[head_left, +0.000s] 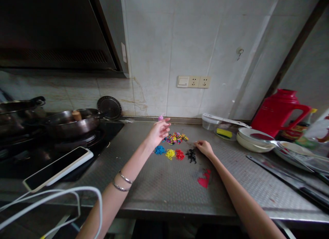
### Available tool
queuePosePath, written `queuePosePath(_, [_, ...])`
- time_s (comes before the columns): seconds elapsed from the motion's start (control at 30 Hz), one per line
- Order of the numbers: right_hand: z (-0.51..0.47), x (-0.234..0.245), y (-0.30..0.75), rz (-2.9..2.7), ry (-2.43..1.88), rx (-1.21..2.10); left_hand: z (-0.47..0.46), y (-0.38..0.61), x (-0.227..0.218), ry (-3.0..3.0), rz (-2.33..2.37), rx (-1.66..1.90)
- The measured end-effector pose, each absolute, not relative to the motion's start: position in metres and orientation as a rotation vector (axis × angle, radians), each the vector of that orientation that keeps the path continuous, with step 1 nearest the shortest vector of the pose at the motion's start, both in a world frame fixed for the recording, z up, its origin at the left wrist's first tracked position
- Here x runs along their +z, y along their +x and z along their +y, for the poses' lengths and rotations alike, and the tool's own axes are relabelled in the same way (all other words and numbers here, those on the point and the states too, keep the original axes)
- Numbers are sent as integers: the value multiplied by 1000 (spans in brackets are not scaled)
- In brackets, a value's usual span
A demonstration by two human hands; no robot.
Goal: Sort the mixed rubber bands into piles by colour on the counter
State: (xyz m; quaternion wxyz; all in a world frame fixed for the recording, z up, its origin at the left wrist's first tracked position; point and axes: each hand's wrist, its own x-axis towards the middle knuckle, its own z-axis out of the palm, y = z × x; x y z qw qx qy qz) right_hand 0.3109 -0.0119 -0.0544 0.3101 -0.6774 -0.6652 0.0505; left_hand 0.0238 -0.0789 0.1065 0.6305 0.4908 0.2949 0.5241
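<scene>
A mixed heap of small coloured elastic bands (176,138) lies on the steel counter (164,184). In front of it sit sorted little piles: blue (159,150), yellow (170,154), red (179,154) and black (191,155). My left hand (159,130) is raised just left of the mixed heap, fingers pinched on a small pink band (160,118). My right hand (204,147) rests on the counter beside the black pile, fingers curled low; what they hold, if anything, I cannot make out.
A frying pan (69,124) stands on the stove at left, with a phone (58,167) and white cables near the front edge. At right are a red jug (279,112), stacked bowls (253,138), a container with a yellow sponge (224,132) and a long knife (288,180). A red patch (205,180) marks the counter.
</scene>
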Motion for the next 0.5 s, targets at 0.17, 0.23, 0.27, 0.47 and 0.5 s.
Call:
queuePosePath(0.17, [-12, -57, 311, -1745, -1796, 103, -101, 62, 137, 893, 437, 1186])
queuePosePath(0.23, [-13, -57, 311, -1748, -1797, 82, -95, 72, 137, 896, 413, 1195])
queuePosePath(0.27, [-13, -57, 311, -1747, -1801, 75, -88, 76, 135, 903, 419, 1205])
queuePosePath(0.47, [-14, -56, 309, -1731, -1799, 74, -13, 66, 87, 1015, 748, 1152])
queuePosePath(0.5, [-14, -56, 309, -1730, -1793, 76, -2, 60, 74, 1091, 874, 1136])
